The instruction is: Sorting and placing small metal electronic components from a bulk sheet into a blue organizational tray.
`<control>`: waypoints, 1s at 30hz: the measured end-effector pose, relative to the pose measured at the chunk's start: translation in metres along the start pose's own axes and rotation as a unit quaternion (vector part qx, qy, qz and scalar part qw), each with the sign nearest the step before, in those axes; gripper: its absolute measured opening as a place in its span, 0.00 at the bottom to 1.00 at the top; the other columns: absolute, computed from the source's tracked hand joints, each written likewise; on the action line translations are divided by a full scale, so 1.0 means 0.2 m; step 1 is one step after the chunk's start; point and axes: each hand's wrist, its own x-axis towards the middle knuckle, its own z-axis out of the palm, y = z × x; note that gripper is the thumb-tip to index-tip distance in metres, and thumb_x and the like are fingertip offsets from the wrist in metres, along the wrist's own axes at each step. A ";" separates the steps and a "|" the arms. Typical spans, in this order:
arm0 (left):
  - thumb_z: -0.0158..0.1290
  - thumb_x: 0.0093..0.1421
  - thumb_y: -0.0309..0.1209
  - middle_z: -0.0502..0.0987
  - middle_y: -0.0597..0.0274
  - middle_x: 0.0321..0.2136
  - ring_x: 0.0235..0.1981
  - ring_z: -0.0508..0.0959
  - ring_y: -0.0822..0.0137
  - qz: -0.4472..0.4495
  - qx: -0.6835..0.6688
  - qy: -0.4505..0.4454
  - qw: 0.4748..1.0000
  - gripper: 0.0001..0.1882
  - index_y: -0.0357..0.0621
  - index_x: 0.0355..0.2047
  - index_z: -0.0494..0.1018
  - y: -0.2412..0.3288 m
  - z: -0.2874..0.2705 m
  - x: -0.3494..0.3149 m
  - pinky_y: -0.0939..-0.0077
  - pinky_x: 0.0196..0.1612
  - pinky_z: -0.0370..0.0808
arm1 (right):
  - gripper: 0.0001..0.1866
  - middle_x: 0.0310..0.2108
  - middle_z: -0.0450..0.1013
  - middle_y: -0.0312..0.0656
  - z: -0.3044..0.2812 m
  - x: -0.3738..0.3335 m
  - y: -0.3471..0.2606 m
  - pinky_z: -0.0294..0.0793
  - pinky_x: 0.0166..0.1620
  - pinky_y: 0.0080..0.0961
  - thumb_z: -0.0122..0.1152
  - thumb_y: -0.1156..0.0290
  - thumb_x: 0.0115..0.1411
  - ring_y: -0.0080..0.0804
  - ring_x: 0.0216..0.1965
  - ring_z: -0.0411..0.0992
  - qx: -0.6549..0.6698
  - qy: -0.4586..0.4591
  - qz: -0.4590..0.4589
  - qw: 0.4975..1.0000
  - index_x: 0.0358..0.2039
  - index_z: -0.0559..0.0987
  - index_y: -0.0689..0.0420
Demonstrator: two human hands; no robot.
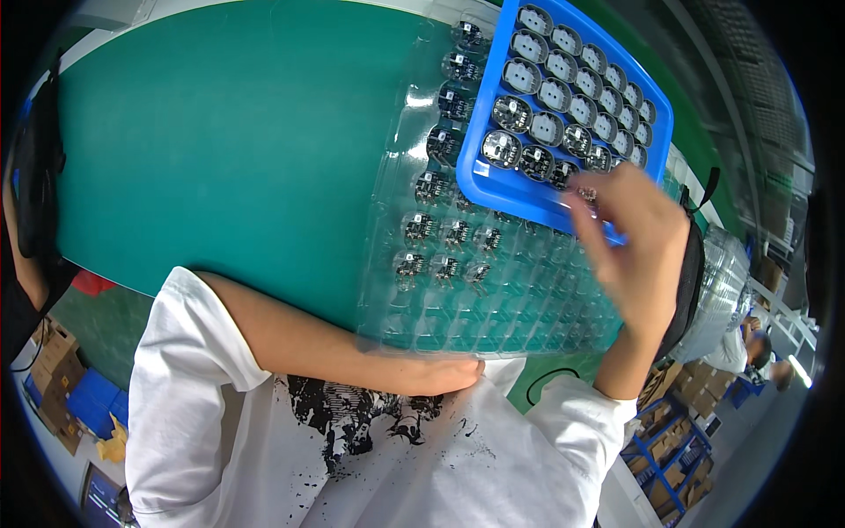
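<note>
My right hand [635, 242], partly blurred, reaches over the near right part of a blue tray [519, 204]. Its thumb and forefinger close around a small circuit board [588, 195] low in the tray. Rows of grey oval housings [554, 94] fill the tray; several nearest the hand have dark boards [536, 163] in them. My left hand [453, 376] rests at the near edge of a clear plastic blister tray [378, 299], its fingers hidden. Loose circuit boards [419, 227] sit in the pockets on the blister tray's left side, and the blue tray lies over its far right part.
A green table mat [238, 132] stretches to the left. Stacked clear trays [726, 273] and a black strap [695, 295] are beyond my right hand. Cardboard boxes [57, 361] and a blue bin [91, 398] stand on the floor at left; a blue shelf rack [647, 449] is at lower right.
</note>
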 end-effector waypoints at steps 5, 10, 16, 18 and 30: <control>0.29 0.72 0.42 0.61 0.58 0.34 0.38 0.63 0.63 0.048 -0.008 0.008 0.999 0.18 0.38 0.36 0.59 -0.02 -0.01 -0.03 0.65 0.49 0.63 | 0.08 0.22 0.70 0.40 0.06 -0.12 -0.16 0.69 0.24 0.32 0.70 0.72 0.48 0.38 0.22 0.72 0.039 -0.194 -0.075 0.977 0.27 0.79 0.59; 0.28 0.72 0.43 0.62 0.58 0.35 0.39 0.64 0.63 0.088 -0.002 0.028 0.996 0.19 0.39 0.37 0.59 -0.05 0.03 0.00 0.64 0.48 0.64 | 0.08 0.20 0.67 0.39 0.07 -0.16 -0.20 0.71 0.24 0.33 0.67 0.71 0.47 0.38 0.22 0.72 0.007 -0.252 -0.100 0.962 0.24 0.76 0.59; 0.29 0.71 0.42 0.67 0.54 0.37 0.40 0.67 0.61 -0.018 0.071 0.016 0.997 0.20 0.36 0.39 0.61 -0.09 0.06 0.07 0.62 0.47 0.65 | 0.09 0.22 0.69 0.42 -0.10 -0.02 -0.09 0.69 0.23 0.34 0.64 0.81 0.48 0.43 0.23 0.72 -0.032 0.001 -0.002 0.999 0.31 0.77 0.58; 0.29 0.71 0.41 0.68 0.52 0.37 0.40 0.68 0.60 -0.035 0.115 0.006 0.993 0.20 0.35 0.39 0.61 -0.11 0.07 0.09 0.62 0.47 0.66 | 0.06 0.24 0.70 0.41 -0.07 0.03 -0.05 0.69 0.24 0.34 0.64 0.78 0.53 0.44 0.24 0.72 -0.041 0.028 0.002 0.999 0.31 0.77 0.57; 0.31 0.69 0.38 0.69 0.49 0.35 0.37 0.69 0.58 -0.046 0.116 0.013 0.992 0.18 0.32 0.39 0.62 -0.05 0.05 0.06 0.60 0.45 0.67 | 0.04 0.26 0.71 0.41 0.06 0.13 0.00 0.71 0.27 0.36 0.63 0.74 0.56 0.43 0.26 0.74 -0.084 0.006 -0.011 0.996 0.31 0.77 0.58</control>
